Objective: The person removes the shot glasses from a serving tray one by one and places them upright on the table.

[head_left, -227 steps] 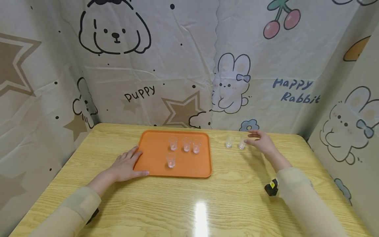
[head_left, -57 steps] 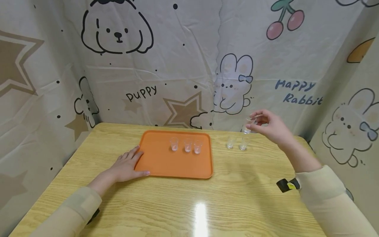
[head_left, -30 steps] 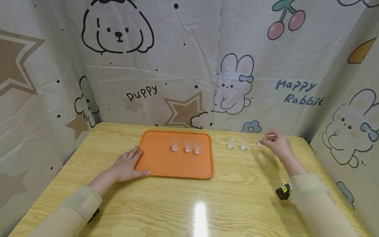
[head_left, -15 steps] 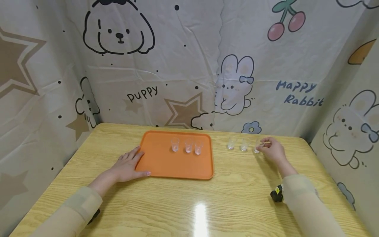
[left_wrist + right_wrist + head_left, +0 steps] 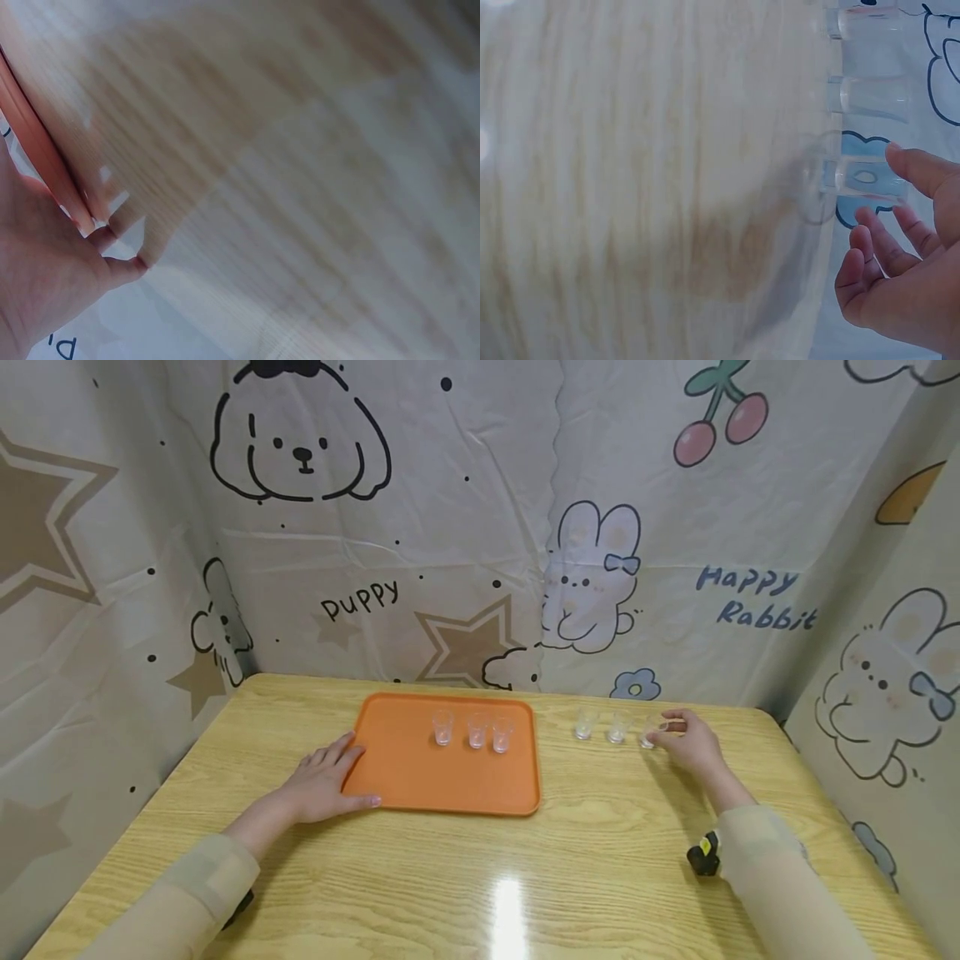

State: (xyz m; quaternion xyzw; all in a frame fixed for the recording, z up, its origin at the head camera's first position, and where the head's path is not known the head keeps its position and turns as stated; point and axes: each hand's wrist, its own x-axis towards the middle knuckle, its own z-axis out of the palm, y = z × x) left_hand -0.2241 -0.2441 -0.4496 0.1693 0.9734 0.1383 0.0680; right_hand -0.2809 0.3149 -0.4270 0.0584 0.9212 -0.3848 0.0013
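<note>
Cartoon-printed backdrop (image 5: 465,543), probably cloth

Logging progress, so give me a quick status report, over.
Left grip spread against orange tray. Right grip round rightmost clear shot glass, upright on table. Nearest possible obstruction: middle table glass, standing apart.

Left hand (image 5: 318,785) spread, right hand (image 5: 690,746) curled

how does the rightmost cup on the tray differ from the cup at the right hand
The tray cup stands on the orange tray; the table cup stands on the wooden table.
No hand is at the tray cup; the table cup has the right hand at its rim.
The tray cup looks orange-tinged against the tray; the table cup looks paler.
Both are clear, upright, and end a row of three.
</note>
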